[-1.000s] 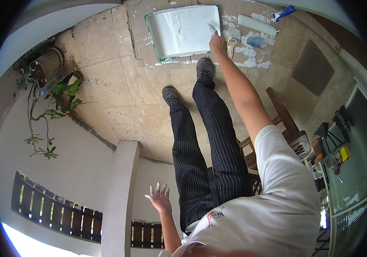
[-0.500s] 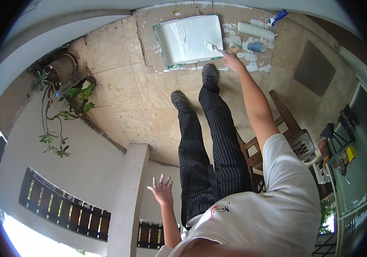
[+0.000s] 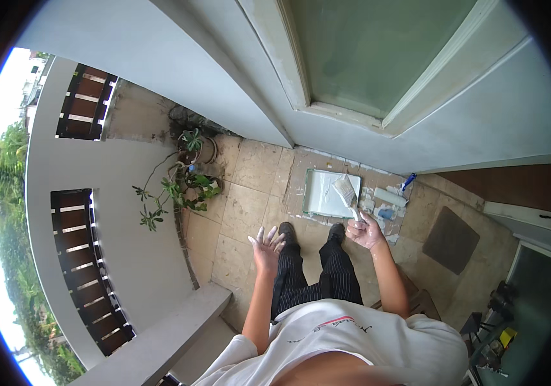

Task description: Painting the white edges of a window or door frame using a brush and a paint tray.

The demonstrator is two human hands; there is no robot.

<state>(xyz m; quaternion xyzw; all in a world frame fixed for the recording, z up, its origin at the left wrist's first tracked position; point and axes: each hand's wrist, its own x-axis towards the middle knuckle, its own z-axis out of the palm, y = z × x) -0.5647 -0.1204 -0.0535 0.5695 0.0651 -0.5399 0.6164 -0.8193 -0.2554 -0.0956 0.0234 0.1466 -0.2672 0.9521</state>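
Note:
My right hand grips the handle of a flat paintbrush, raised in front of me with its white-coated bristles pointing away. Beyond the brush, a paint tray with a green rim and white paint inside lies on a spattered cardboard sheet. My left hand is raised with nothing in it, fingers spread and smeared white. A paint roller cover rests on the cardboard to the right of the tray, next to a small blue-grey item I cannot make out.
A grey-white wall with a pale-framed window rises beyond the tray. A blue handle lies at the cardboard's far right corner. Potted plants stand far left, and a dark mat lies to the right. A balcony wall runs along the left.
My right hand has lifted the paintbrush up from the tray and drawn it closer. My left hand has come up and forward. The view has tilted up toward the wall and window.

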